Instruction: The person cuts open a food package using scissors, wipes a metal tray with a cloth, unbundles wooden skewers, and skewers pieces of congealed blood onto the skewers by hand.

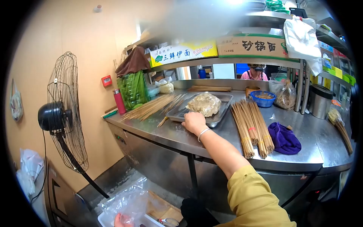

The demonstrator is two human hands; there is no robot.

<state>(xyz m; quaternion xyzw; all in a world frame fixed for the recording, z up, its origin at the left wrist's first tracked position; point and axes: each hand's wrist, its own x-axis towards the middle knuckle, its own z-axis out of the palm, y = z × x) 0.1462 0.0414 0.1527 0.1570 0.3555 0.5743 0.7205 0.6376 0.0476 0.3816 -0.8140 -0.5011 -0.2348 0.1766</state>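
Observation:
My right hand point(195, 123) is closed at the near edge of a metal tray point(176, 113) on the steel counter. Just beyond it, a pale, lumpy mass in clear plastic point(204, 104) lies in the tray. What my fingers grip is hidden behind the hand. Low in the view, my left hand point(123, 220) shows only in part, at a clear plastic bag point(130, 200) above a white bin; its fingers are mostly hidden. Bundled sticks point(252, 128) lie right of the tray, loose sticks point(153, 107) to its left.
A purple cloth point(284, 138) and a blue basket point(263, 99) sit on the right of the counter. A red bottle point(119, 101) stands at the left end, near green leaves point(133, 89). A black fan point(56, 115) stands left. Scissors point(169, 222) lie below. Behind the shelf is another person point(255, 72).

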